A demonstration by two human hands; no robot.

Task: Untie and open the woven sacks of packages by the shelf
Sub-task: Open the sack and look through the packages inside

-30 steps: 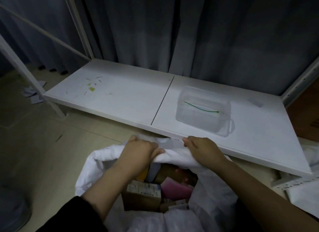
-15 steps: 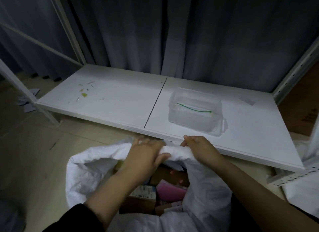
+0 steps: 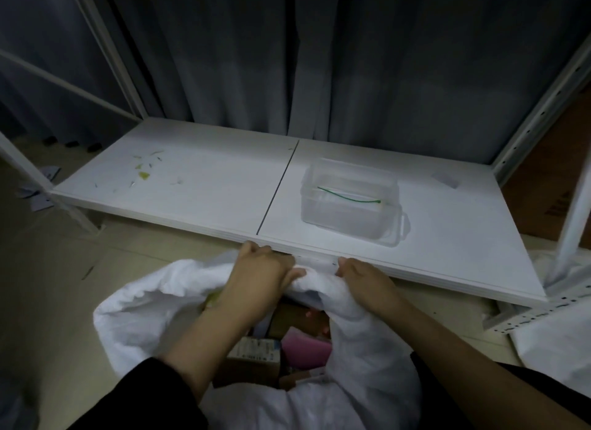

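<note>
A low white shelf [image 3: 204, 192] stood right in front of you, bare apart from a clear plastic box [image 3: 351, 202] holding a green tie [image 3: 350, 196] and some scraps [image 3: 144, 170] at its left end, with a grey curtain [image 3: 319, 61] behind. The white sack [image 3: 150, 311] sat on the floor against the shelf's front edge, its mouth open over boxes [image 3: 252, 353] and a pink packet [image 3: 307, 349]. Your left hand [image 3: 259, 279] and right hand [image 3: 364, 282] were close together, each gripping the far rim of the sack.
</note>
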